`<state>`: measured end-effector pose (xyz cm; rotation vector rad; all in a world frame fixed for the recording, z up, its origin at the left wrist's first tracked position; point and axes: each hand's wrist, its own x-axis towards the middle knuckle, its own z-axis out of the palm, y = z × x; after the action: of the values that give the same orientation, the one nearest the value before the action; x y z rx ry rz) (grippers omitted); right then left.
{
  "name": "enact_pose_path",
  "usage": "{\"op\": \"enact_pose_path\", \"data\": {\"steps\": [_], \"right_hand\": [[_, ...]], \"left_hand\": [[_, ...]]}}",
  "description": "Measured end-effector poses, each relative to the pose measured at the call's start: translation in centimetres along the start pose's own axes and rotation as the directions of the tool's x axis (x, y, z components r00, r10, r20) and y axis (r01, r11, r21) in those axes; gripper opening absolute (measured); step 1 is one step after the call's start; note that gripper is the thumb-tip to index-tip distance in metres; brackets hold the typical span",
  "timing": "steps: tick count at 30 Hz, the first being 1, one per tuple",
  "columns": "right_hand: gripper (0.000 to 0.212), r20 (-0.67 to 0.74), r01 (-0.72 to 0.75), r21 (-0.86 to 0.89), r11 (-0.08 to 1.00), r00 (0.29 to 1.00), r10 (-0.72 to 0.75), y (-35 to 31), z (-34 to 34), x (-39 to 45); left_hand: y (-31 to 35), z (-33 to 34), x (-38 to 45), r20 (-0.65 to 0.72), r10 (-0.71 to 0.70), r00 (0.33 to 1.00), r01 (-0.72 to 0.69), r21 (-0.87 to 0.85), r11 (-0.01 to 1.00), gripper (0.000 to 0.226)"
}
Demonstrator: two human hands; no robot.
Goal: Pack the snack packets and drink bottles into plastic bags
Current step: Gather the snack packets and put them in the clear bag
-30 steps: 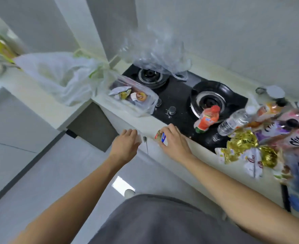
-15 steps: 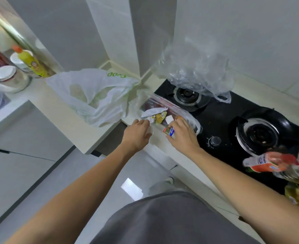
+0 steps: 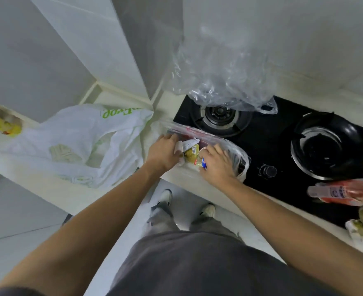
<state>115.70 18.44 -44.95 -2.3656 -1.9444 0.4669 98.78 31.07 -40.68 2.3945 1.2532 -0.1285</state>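
Right hand [image 3: 216, 165] curled round a small snack packet [image 3: 202, 163], at the mouth of the clear plastic bag [image 3: 236, 154]. Left hand [image 3: 163, 153] gripping the bag's left edge. Red drink bottle [image 3: 343, 192] lying far right, near the black stove [image 3: 283, 146].

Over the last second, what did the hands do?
Both hands moved from the counter edge to the clear bag. The right hand carried its small packet to the bag's mouth; the left hand took hold of the opening. The white bag stayed put.
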Motion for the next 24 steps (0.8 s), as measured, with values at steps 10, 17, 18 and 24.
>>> {"op": "enact_pose_path", "data": {"steps": [10, 17, 18, 24], "right_hand": [[0.039, -0.129, -0.221, 0.155, 0.963, 0.962, 0.242, -3.0, -0.2, -1.4], [0.043, -0.253, -0.425, 0.188, 0.885, 0.850, 0.462, -2.8, -1.1, -7.6], [0.041, -0.266, -0.450, 0.197, 0.871, 0.831, 0.489, -2.3, -1.2, -9.1], [0.040, -0.319, -0.589, 0.296, 0.752, 0.681, 0.659, 1.9, -1.5, -20.1]], "left_hand": [[-1.2, -0.4, 2.5, 0.072, 0.374, 0.924, -0.380, 0.087, 0.921, 0.050], [3.1, -0.7, 2.1, 0.063, 0.621, 0.781, -0.620, 0.197, 0.759, 0.034], [4.2, -0.3, 1.9, 0.079, 0.654, 0.752, -0.654, 0.202, 0.729, 0.034], [14.7, 3.9, -1.6, 0.150, 0.778, 0.610, -0.790, 0.193, 0.582, 0.034]]}}
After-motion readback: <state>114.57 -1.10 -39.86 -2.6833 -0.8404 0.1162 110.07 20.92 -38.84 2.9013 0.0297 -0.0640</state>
